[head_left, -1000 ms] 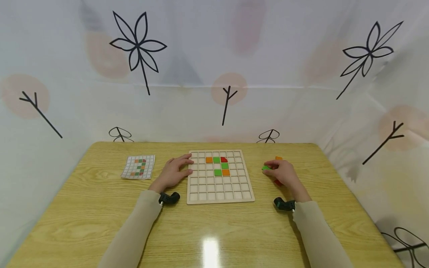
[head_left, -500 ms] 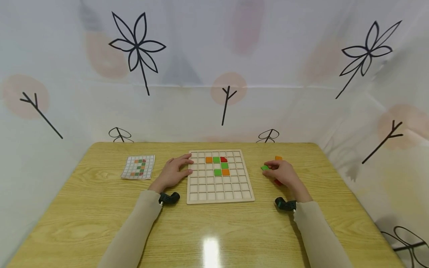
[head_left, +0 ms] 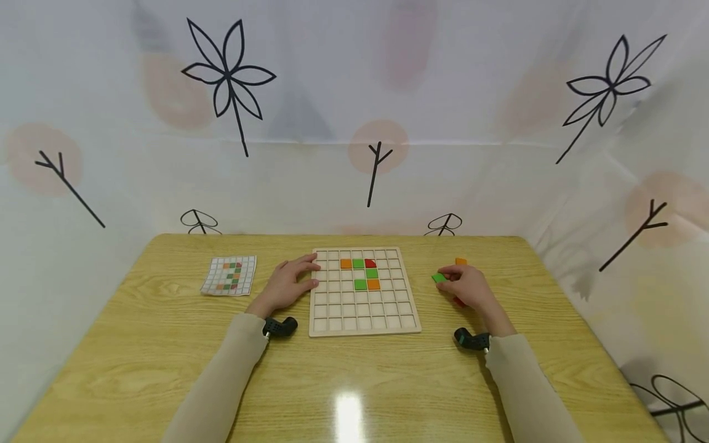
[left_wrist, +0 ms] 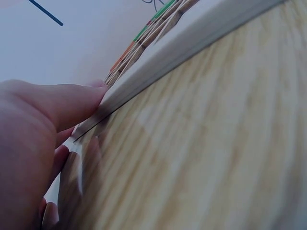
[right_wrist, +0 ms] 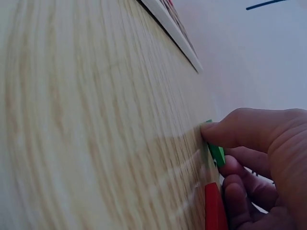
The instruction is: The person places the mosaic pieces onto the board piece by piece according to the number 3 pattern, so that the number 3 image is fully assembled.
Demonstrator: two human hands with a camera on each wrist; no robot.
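Observation:
A pale wooden grid board (head_left: pixel 362 314) lies mid-table, with several green, orange and red tiles set in its upper cells. My left hand (head_left: pixel 285 284) rests along the board's left edge, its fingertips touching the frame; the left wrist view shows the thumb (left_wrist: pixel 79 103) against the rim. Right of the board, my right hand (head_left: pixel 469 287) pinches a green square tile (head_left: pixel 438 278) between thumb and fingers, low at the table. A red piece (right_wrist: pixel 214 208) lies beside that hand, mostly hidden in the head view. Just behind the hand is an orange tile (head_left: pixel 461 261).
A paper card (head_left: pixel 228 286) printed with a coloured grid pattern lies left of my left hand. The wooden table (head_left: pixel 343 369) reaches back to a patterned cloth wall (head_left: pixel 310 197). Bare wood lies between the board and my right hand.
My right wrist has shifted very slightly to the right, with the green tile still pinched. The left hand and the board stay where they were.

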